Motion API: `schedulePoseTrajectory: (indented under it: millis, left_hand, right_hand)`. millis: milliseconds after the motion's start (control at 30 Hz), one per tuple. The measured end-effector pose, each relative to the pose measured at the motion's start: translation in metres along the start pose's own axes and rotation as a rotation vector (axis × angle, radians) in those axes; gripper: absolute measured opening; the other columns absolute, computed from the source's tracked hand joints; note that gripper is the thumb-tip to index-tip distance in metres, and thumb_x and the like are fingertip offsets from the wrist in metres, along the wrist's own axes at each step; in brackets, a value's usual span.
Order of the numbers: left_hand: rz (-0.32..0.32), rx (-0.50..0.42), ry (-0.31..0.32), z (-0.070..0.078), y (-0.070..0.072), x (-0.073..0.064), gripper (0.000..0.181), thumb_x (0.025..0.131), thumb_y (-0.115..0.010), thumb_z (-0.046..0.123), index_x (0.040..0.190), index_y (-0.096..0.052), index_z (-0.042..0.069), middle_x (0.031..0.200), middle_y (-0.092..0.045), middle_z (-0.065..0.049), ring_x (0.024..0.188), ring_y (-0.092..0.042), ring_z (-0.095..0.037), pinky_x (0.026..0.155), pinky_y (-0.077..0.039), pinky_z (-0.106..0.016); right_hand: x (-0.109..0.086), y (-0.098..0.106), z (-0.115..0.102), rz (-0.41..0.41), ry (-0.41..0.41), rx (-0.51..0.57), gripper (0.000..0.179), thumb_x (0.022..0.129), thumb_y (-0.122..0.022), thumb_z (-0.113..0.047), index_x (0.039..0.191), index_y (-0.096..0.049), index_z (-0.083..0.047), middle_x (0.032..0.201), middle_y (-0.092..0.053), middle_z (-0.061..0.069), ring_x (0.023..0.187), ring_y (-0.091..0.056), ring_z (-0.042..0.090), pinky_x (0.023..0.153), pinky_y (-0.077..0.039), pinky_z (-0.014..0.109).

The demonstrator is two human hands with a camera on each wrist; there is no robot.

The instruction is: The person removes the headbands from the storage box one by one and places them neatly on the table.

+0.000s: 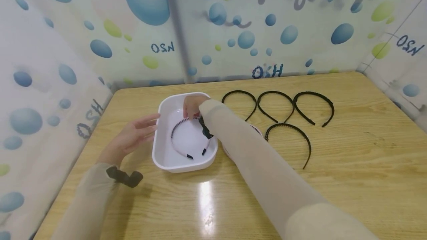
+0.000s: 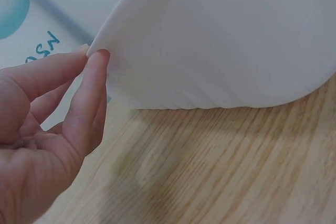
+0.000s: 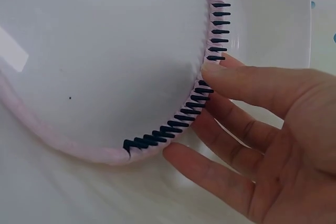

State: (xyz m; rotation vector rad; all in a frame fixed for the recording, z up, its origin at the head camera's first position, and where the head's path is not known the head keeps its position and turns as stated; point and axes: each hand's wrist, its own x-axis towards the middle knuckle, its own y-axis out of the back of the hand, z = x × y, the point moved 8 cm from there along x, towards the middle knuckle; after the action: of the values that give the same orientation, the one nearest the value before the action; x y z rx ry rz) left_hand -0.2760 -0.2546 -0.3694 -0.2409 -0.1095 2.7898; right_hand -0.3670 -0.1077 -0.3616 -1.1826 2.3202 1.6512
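Note:
A white plastic basin [image 1: 184, 168] stands on the table, a pale pink headband [image 1: 175, 127] with dark comb teeth inside it. My right hand [image 1: 193, 106] reaches into the basin and pinches the headband's curved top between thumb and fingers; the dark teeth [image 3: 220, 14] show plainly in the right wrist view. The headband's two dark tips point towards me. At the basin's left side, my left hand [image 1: 136, 133] pinches the rim [image 2: 107, 30] between thumb and fingertips.
Several black headbands [image 1: 288, 125] lie on the wooden table [image 1: 350, 169] to the right of the basin. Another pink headband [image 1: 257, 129] is mostly hidden under my right forearm. A wall covering with blue and green drops [image 1: 247, 40] borders the table's back and sides.

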Motion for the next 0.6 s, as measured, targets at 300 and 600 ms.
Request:
schedulePoseTrajectory:
  millis: [300,600]
  left_hand:
    - [-0.008,-0.01,-0.007,-0.002,0.0,0.001,0.037,0.091,-0.052,0.0,0.124,-0.056,0.016,0.113,-0.055,0.001,0.1,-0.059,-0.012,0.088,-0.05,-0.029]
    - [-0.017,-0.033,-0.022,0.0,-0.002,-0.001,0.035,0.092,-0.052,-0.001,0.12,-0.059,0.018,0.113,-0.056,0.001,0.099,-0.059,-0.011,0.087,-0.05,-0.028]
  right_hand:
    - [0.011,-0.003,0.005,0.004,0.011,0.002,0.019,0.083,-0.065,-0.004,0.097,-0.07,-0.015,0.081,-0.055,0.0,0.063,-0.046,0.01,0.053,-0.04,0.018]
    - [-0.003,0.005,-0.001,0.039,0.021,0.025,0.02,0.084,-0.063,-0.002,0.099,-0.068,-0.014,0.095,-0.057,0.002,0.076,-0.049,0.014,0.061,-0.045,0.02]
